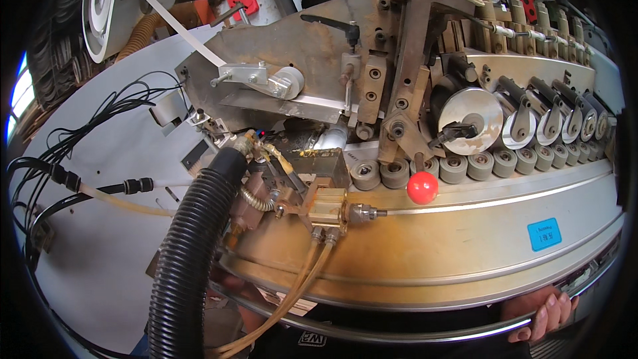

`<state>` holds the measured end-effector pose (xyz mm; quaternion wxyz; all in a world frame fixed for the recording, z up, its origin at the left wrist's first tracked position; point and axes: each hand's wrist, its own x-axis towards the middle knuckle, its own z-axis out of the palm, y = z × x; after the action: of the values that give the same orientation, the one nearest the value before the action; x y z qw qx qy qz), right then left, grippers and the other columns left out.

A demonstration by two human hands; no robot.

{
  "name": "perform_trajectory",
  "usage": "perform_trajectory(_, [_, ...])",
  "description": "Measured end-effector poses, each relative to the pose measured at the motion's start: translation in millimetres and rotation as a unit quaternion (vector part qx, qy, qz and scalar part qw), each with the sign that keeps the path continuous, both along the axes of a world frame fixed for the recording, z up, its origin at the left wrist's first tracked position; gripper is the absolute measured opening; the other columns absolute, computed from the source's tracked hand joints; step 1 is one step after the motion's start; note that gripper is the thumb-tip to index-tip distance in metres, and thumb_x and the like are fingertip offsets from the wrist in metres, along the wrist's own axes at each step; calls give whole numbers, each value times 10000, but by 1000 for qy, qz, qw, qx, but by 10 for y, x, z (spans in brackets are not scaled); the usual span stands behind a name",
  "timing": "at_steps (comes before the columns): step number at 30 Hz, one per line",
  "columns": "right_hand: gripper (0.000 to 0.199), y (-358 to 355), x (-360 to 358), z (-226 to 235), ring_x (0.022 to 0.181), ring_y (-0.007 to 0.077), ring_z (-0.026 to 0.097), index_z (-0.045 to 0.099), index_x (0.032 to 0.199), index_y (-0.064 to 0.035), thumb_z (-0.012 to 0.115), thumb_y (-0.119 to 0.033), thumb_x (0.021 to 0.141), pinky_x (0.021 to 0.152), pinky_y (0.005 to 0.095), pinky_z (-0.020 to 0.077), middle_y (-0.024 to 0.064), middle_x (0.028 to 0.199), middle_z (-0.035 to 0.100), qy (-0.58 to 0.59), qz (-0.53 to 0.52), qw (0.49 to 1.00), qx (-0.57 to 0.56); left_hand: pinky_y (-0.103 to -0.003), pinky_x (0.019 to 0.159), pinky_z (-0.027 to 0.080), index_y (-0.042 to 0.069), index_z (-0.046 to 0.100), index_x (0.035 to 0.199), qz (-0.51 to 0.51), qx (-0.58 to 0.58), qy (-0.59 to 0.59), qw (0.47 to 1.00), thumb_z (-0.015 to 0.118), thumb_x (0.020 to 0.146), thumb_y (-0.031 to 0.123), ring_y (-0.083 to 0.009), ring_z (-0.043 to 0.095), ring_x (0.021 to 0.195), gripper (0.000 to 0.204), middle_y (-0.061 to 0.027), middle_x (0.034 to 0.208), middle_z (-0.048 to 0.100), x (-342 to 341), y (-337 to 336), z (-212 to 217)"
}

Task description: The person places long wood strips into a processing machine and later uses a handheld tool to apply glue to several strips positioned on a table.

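At the lower right, my right hand [547, 314] curls its fingers round a shiny metal rail [425, 336] that runs along the front of a machine. A patch of bare skin, seemingly part of my left hand or arm [250, 302], shows low down between a ribbed black hose [189, 252] and thin amber tubes [299, 296]. Its fingers are hidden. Above the rail lies the machine's long metal bed [399, 246], stained brown on the left. A brass-coloured block [327, 210] with fittings sits over the bed. A red ball knob [423, 188] caps a lever nearby.
A row of grey rollers [453, 167] lines the bed beneath round metal discs [469, 119]. Pale strip [176, 26] runs from a reel [100, 6] to a guide roller [287, 83]. Black cables [100, 116] spread across the left. A blue label [544, 234] marks the bed.
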<state>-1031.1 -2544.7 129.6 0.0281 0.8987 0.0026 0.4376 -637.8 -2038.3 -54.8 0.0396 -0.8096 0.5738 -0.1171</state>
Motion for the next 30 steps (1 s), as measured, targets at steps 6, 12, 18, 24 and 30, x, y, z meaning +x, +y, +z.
perform_trajectory(6, [519, -48, 87, -103, 856, 389, 704, 570, 981, 21, 241, -371, 1065, 888, 643, 569, 225, 801, 661, -46, 51, 998, -4, -494, 1070, 442, -35, 504, 1376, -3, 7, -1, 1000, 629, 1006, 302, -428, 560, 1237, 516, -253, 1369, 565, 14, -34, 44])
perform_trajectory(12, [499, -41, -14, -60, 838, 389, 700, 549, 1041, 23, 236, -364, 1076, 854, 650, 570, 221, 815, 652, -9, 11, 999, -29, -495, 1071, 441, -32, 504, 1373, 3, 6, 1, 1000, 620, 1011, 298, -426, 559, 1236, 504, -249, 1369, 564, -14, -31, 45])
perform_trajectory(18, [389, 17, 434, 80, 764, 234, 668, 670, 927, -138, 365, -369, 995, 866, 471, 518, 47, 782, 709, 50, 58, 996, 52, -496, 1071, 440, -30, 503, 1370, 6, 12, 1, 1000, 611, 1015, 293, -424, 558, 1236, 492, -246, 1368, 564, -35, -39, 60])
perform_trajectory(24, [388, 39, 548, 47, 749, 217, 649, 658, 896, -148, 354, -376, 976, 838, 444, 501, 31, 764, 698, 27, 48, 997, 53, -497, 1071, 439, -28, 502, 1367, 11, 12, 3, 1000, 602, 1020, 289, -422, 557, 1236, 480, -242, 1368, 563, -88, 3, 52])
perform_trajectory(30, [393, -5, 463, 10, 773, 231, 642, 653, 928, -133, 361, -392, 973, 846, 446, 508, 39, 768, 672, 20, 78, 995, 60, -497, 1071, 438, -25, 502, 1364, 14, 11, 13, 1000, 593, 1025, 284, -420, 556, 1235, 468, -238, 1368, 563, -133, -5, 38])
